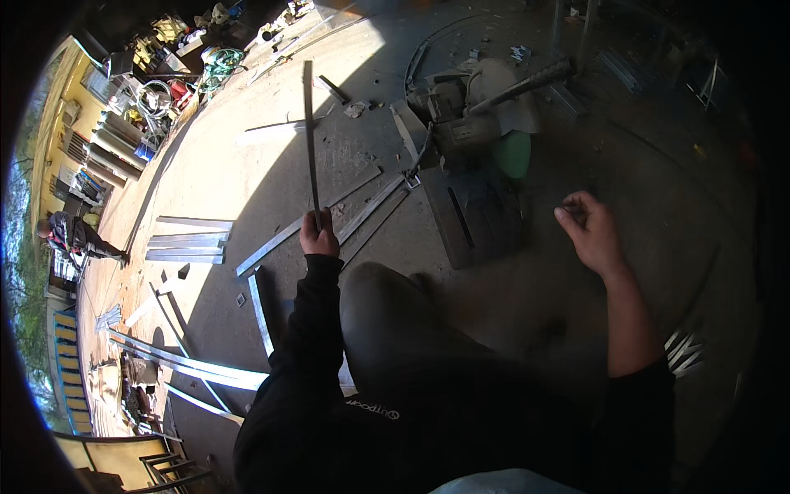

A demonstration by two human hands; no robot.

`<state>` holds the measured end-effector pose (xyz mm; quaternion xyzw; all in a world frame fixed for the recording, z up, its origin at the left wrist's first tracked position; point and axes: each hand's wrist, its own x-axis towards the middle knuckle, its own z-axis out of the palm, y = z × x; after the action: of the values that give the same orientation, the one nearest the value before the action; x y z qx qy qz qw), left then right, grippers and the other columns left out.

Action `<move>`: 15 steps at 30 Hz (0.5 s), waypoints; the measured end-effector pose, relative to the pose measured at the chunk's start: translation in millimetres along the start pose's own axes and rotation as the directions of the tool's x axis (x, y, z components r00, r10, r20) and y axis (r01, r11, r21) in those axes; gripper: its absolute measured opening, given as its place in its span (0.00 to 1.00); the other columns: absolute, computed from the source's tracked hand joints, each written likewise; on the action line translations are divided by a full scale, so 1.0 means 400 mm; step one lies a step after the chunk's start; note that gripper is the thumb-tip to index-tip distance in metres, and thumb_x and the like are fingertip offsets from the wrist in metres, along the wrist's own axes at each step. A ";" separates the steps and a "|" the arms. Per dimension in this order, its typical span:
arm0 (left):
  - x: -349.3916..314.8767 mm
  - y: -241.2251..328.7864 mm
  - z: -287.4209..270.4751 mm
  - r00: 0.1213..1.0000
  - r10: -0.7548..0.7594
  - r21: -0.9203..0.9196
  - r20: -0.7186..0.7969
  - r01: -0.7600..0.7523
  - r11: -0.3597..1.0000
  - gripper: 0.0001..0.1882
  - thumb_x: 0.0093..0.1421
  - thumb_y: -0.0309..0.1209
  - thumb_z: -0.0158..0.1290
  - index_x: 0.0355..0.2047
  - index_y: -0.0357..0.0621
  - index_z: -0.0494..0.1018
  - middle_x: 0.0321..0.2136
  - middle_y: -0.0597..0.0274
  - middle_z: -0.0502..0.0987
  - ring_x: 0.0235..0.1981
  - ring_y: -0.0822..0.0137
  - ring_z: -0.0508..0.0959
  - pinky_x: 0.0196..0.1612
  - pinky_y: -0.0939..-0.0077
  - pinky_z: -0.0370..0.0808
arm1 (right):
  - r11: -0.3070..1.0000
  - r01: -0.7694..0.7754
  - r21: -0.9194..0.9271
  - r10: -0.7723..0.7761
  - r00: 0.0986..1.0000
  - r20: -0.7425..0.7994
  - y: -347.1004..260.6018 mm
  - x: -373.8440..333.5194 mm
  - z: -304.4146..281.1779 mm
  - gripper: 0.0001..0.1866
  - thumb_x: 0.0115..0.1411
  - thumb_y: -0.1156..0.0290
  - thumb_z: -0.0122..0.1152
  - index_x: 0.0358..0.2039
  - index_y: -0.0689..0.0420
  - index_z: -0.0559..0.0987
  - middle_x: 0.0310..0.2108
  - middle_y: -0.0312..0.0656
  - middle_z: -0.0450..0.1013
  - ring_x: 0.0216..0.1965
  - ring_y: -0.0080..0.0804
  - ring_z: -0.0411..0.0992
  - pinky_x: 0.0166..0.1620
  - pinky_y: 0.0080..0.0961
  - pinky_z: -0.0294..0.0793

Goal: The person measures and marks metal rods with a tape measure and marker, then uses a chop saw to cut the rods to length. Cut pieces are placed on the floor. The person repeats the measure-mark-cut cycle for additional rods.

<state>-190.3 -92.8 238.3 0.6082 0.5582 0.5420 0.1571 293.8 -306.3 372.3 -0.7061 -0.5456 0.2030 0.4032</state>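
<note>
- Nearest to my camera is the wearer's dark top (395, 453), with the bent knee (374, 309) just beyond it.
- I see the left hand (319, 235) grasping a thin metal bar (310, 136), closed round its near end. The bar points away from the body; I judge that grip leaves its length clear of the knee.
- The right hand (591, 235) is raised, fingers curled and thumb drawn in, touching neither bar nor saw. I cannot tell whether something small is pinched there.
- The saw (465, 132), with its green disc (513, 154), stands on the floor (271, 177) ahead, between the hands and farther out. Set that low, it probably suits someone working close to the ground.
- Pale metal strips (189, 240) lie side by side at left, perhaps grouped by similar length.
- For writing, I find pale lettering (374, 407) and a round mark across the top's front. Any print on the saw is too small for me to read.
</note>
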 end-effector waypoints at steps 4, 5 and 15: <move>0.098 0.128 -0.013 0.979 -0.184 -0.645 0.092 0.199 0.738 0.19 0.72 0.40 0.54 0.26 0.44 0.69 0.21 0.66 0.70 0.24 0.71 0.69 0.32 0.72 0.67 | 0.993 -0.115 -0.023 0.117 0.966 0.229 0.109 -0.103 0.029 0.19 0.64 0.59 0.70 0.44 0.64 0.80 0.38 0.46 0.83 0.40 0.32 0.81 0.45 0.30 0.79; 0.118 0.165 -0.016 0.971 -0.203 -0.724 0.128 0.231 0.650 0.20 0.72 0.41 0.53 0.25 0.44 0.68 0.21 0.64 0.69 0.24 0.68 0.69 0.33 0.69 0.67 | 0.993 -0.114 -0.027 0.117 0.958 0.261 0.128 -0.121 0.040 0.20 0.64 0.59 0.70 0.44 0.64 0.80 0.38 0.47 0.83 0.40 0.33 0.81 0.45 0.30 0.79; 0.133 0.337 -0.049 0.922 -0.239 -0.888 0.304 0.365 0.279 0.24 0.73 0.47 0.44 0.20 0.53 0.59 0.17 0.66 0.60 0.22 0.64 0.64 0.35 0.62 0.66 | 0.980 -0.192 -0.059 0.198 0.874 0.444 0.175 -0.216 0.019 0.27 0.62 0.57 0.72 0.51 0.68 0.78 0.42 0.54 0.83 0.45 0.40 0.82 0.50 0.34 0.80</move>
<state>-149.4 -100.0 378.3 0.3199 0.2431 0.6870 0.6055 302.9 -389.7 299.2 -0.6942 -0.5511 0.3962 0.2397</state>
